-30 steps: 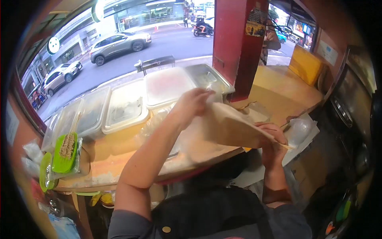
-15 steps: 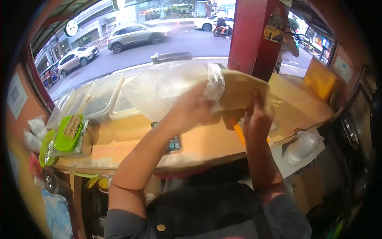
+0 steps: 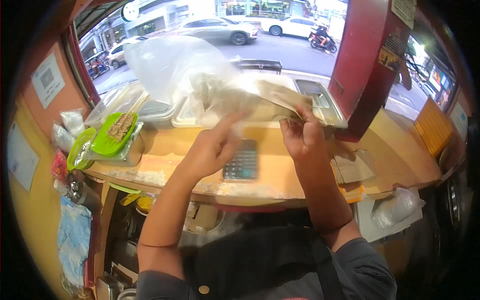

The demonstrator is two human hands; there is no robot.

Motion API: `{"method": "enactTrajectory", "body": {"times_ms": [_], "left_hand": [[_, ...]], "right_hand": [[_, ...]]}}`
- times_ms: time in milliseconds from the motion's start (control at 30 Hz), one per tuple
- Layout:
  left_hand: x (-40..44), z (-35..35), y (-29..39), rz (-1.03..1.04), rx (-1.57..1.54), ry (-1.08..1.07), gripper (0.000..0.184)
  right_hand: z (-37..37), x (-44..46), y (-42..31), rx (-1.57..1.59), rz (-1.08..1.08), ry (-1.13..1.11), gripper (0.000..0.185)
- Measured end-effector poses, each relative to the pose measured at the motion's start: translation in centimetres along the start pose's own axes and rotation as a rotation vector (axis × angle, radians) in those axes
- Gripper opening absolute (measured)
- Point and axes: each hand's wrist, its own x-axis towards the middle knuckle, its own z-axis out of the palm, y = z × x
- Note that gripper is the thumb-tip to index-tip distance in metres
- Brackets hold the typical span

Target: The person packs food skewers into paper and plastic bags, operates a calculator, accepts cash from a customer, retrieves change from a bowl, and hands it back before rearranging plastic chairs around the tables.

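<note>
A clear plastic bag (image 3: 170, 67), blurred by motion, billows over the counter's back edge. Part of a brown paper bag (image 3: 285, 97) shows at its right end. My right hand (image 3: 304, 132) pinches the paper bag's lower right edge between thumb and fingers. At the underside of the plastic bag, my left hand (image 3: 215, 150) has its fingers curled onto the film, the fingertips smeared. A calculator (image 3: 241, 160) lies on the counter below and between the hands.
Lidded plastic containers (image 3: 160, 110) line the back of the wooden counter (image 3: 280, 185). Skewers (image 3: 121, 126) rest on a green plate (image 3: 105, 145) at left. Folded brown paper (image 3: 352, 167) lies at right, near a red pillar (image 3: 357, 65). Cars pass on the street.
The plastic bag has swung up and left, and its film stands more open. My right hand moved slightly left with the paper bag. The head view turned left, uncovering the calculator.
</note>
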Motion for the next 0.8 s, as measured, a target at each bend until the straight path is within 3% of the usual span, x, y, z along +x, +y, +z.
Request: {"method": "enactTrajectory", "body": {"times_ms": [67,133,167,200,267,333,400,500,567,600,667,733,767,800], "left_hand": [[-0.5,-1.2,-2.2,0.018,0.065,0.156,0.048],[-1.0,-2.8,-4.1,0.220,0.340,0.699,0.025],[-0.9,-3.4,-4.7,0.216,0.346,0.706,0.025],[-0.5,-4.1,-5.2,0.280,0.527,0.792,0.018],[-0.5,-3.9,-5.9,0.344,0.710,0.876,0.012],[-0.7,-1.8,-6.5,0.332,0.795,0.484,0.013],[-0.8,1.1,-7.8,0.433,0.662,0.290,0.010],[-1.5,5.3,-5.8,0.433,0.521,0.128,0.007],[-1.4,6.2,-2.6,0.667,0.475,0.093,0.005],[-1.3,5.5,-1.2,0.674,0.467,0.088,0.005],[-1.3,3.4,1.2,0.535,0.528,0.240,0.009],[-1.5,0.7,1.6,0.529,0.386,0.355,0.014],[-1.4,-0.4,1.8,0.507,0.320,0.375,0.015],[-0.8,-0.7,2.1,0.390,0.060,0.484,0.017]], "right_hand": [[0.2,0.2,0.3,-0.257,-0.060,-0.069,0.012],[2.2,-1.7,-4.2,0.690,0.534,0.079,0.014],[1.6,-2.1,-3.7,0.534,0.437,-0.066,0.015],[1.5,-2.2,-3.3,0.534,0.441,-0.072,0.015],[1.6,-2.3,-3.0,0.765,0.639,0.044,0.019],[2.4,-2.6,-3.2,0.777,0.646,0.015,0.019],[2.8,-2.7,-3.2,0.789,0.644,-0.007,0.020],[3.0,-2.7,-2.2,0.853,0.538,0.031,0.016],[3.2,-2.9,-1.5,0.566,0.306,0.172,0.017],[2.6,-3.0,-1.1,0.564,0.297,0.181,0.017],[0.4,-3.2,0.1,-0.801,-0.713,-0.059,0.019],[-1.0,-3.1,0.1,-0.856,-0.757,-0.086,0.021],[-0.7,-3.8,-1.7,-0.683,-0.768,-0.219,0.018],[-0.4,-4.3,-3.0,-0.509,-0.772,-0.346,0.016]]}}
